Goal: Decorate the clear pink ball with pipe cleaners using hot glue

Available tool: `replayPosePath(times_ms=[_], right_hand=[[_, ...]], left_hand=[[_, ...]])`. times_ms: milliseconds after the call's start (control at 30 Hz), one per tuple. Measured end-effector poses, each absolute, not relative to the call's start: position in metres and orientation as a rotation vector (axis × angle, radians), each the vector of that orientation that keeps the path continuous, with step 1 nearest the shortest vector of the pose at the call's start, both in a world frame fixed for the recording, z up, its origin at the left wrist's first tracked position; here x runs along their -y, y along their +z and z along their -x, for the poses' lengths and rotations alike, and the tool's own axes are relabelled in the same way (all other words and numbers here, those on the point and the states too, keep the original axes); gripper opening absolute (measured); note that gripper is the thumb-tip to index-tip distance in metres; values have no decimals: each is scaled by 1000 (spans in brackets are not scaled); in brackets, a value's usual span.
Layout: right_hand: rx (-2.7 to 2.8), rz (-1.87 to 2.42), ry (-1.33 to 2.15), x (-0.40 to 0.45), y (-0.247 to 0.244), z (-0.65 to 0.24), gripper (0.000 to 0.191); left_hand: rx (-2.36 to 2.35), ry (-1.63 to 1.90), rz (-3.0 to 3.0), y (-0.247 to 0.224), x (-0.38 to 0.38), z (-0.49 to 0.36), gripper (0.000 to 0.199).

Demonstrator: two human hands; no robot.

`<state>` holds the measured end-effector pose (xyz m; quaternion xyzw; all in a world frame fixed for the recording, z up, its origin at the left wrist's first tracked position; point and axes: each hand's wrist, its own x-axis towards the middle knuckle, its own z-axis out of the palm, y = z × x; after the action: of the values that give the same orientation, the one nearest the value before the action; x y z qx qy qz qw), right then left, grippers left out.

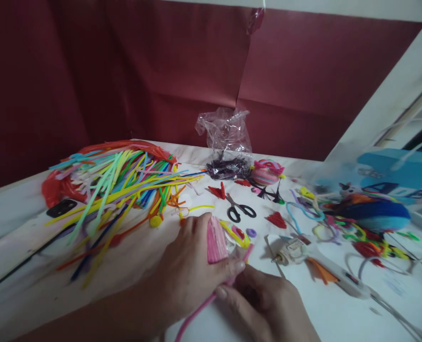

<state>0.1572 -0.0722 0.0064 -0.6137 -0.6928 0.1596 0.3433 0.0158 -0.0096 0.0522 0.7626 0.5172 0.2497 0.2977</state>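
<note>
My left hand (192,266) is closed around a pink ridged piece (216,240) made of pipe cleaners laid side by side. Close beside it on the right, my right hand (267,299) pinches a loose pink pipe cleaner (198,311), whose tail runs down to the bottom edge. The thumbs of both hands nearly meet at this strand. Just beyond the fingers lie a yellow looped piece with red in it (237,232) and a small purple coil (251,232). The fingertips of my right hand are partly hidden.
Black-handled scissors (241,211) lie ahead. A glue gun (339,275) with its cord is at the right, near a blue yarn-like bundle (374,211). Many coloured pipe cleaners (121,185) spread at the left beside a phone (29,232). A clear plastic bag (227,133) stands behind.
</note>
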Motion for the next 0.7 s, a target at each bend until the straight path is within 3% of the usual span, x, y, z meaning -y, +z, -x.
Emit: replayPosePath(times_ms=[300, 467, 600, 700], right_hand=[[1542, 1533, 702, 70, 7, -168, 34], [1209, 1321, 900, 68, 12, -174, 26], [1051, 1181, 1072, 66, 27, -197, 25], [1066, 1215, 1018, 64, 47, -215, 33]], left_hand=[[-1360, 773, -2002, 43, 6, -16, 72], [-1247, 832, -1857, 41, 4, -14, 48], [-1136, 810, -1778, 47, 10, -14, 55], [-1162, 838, -1805, 49, 14, -16, 60]])
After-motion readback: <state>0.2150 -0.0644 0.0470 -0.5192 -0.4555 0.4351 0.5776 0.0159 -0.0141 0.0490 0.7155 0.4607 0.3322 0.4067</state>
